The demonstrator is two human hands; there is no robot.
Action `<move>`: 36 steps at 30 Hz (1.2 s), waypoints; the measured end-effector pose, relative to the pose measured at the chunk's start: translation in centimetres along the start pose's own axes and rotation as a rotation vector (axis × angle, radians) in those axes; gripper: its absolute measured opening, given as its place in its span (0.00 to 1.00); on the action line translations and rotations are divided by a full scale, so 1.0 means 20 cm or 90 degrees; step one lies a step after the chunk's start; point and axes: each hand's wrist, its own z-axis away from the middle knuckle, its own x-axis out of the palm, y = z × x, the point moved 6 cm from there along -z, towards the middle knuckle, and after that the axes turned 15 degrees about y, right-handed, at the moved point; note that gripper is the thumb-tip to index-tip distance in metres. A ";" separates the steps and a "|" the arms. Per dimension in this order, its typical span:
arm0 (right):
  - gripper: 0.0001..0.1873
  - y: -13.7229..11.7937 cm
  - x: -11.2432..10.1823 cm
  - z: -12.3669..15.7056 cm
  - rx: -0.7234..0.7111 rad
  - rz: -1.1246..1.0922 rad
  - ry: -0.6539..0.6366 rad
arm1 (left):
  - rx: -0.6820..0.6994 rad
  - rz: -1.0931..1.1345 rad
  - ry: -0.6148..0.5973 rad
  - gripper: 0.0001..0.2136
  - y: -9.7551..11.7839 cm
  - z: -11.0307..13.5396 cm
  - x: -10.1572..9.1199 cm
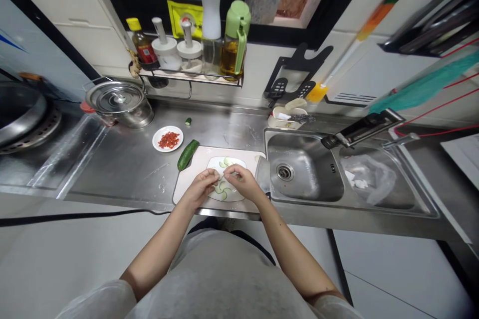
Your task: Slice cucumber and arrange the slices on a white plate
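My left hand [204, 185] and my right hand [242, 180] meet over a white plate [214, 161], thumbs and fingers pinched together. Whatever small thing is between the fingertips is too small to make out. Thin, green-edged cucumber slices [223, 193] lie in curved groups on the plate, at its near and far sides. The plate rests on a pale cutting board [186, 179]. A knife with a broad blade [263, 174] lies at the board's right edge, beside the sink. Against the board's upper left corner is a cut cucumber [188, 155].
Left of the board stands a small plate [156, 143] of chopped red pieces, with a cucumber end [188, 121] nearby. A lidded steel pot [136, 112] is farther left. The steel sink [305, 179] lies right. Bottles and seasoning jars fill a wall rack [194, 74].
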 end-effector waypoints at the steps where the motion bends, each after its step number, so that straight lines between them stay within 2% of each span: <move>1: 0.09 0.01 0.00 0.00 0.019 -0.009 0.001 | 0.020 -0.012 0.009 0.16 0.01 0.00 -0.01; 6: 0.12 0.04 0.03 -0.01 0.109 -0.066 -0.011 | 0.089 -0.057 0.060 0.18 0.04 -0.02 -0.02; 11: 0.17 0.06 0.06 -0.01 0.162 -0.114 -0.024 | 0.147 -0.089 0.092 0.18 0.05 -0.02 -0.04; 18: 0.13 0.12 0.10 -0.02 0.197 -0.103 -0.074 | 0.239 -0.133 0.114 0.16 0.04 -0.05 -0.10; 23: 0.08 0.26 0.17 -0.08 0.157 0.021 -0.060 | 0.287 -0.236 0.209 0.13 0.01 -0.14 -0.20; 28: 0.03 0.34 0.25 -0.13 0.110 0.230 -0.083 | 0.293 -0.440 0.293 0.08 -0.04 -0.21 -0.29; 31: 0.02 0.35 0.29 -0.16 0.093 0.326 -0.113 | 0.293 -0.563 0.329 0.05 -0.05 -0.23 -0.30; 36: 0.03 0.35 0.33 -0.19 0.076 0.384 -0.126 | 0.301 -0.686 0.346 0.04 -0.04 -0.25 -0.27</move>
